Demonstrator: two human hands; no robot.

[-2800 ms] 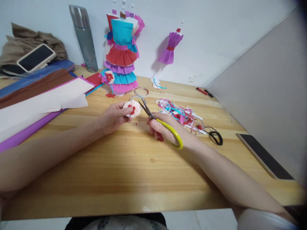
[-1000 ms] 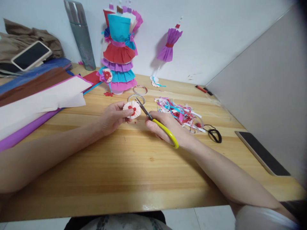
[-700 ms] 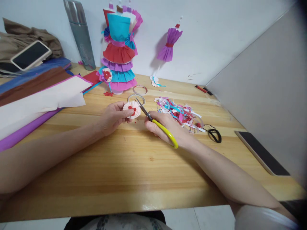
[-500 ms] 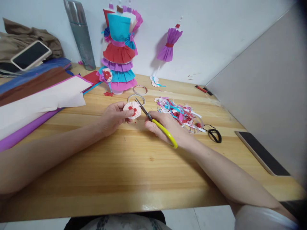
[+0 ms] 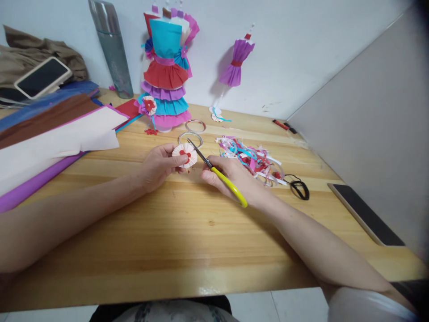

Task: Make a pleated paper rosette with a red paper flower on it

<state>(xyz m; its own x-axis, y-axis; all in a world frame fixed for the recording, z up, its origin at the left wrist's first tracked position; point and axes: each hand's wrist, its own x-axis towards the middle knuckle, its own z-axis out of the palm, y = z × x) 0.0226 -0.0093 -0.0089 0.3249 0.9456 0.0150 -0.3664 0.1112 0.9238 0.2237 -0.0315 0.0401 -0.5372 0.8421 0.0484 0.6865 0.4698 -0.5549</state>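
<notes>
Between thumb and fingers, my left hand (image 5: 158, 166) pinches a round, pleated pale-pink paper rosette (image 5: 190, 151) with a red flower shape at its centre. My right hand (image 5: 224, 172) grips scissors (image 5: 231, 185) with yellow handles, their blades pointing up and left at the rosette's right edge. Whether the blades touch the paper I cannot tell. Two tape rings (image 5: 195, 125) lie just behind the rosette. Beyond them stands a tiered paper dress (image 5: 166, 71) in blue, red, purple and pink, with a similar rosette low on its left.
A heap of paper scraps (image 5: 250, 156) lies beyond my right hand, near a black cord (image 5: 301, 190). Coloured paper sheets (image 5: 60, 134), a phone (image 5: 43, 77) and a bottle (image 5: 115, 58) are at left. A small purple dress (image 5: 237, 60) stands by the wall; a dark slab (image 5: 367, 214) lies right.
The scissor tips have shifted very slightly left, toward the rosette. Both hands keep nearly the same place and the same hold.
</notes>
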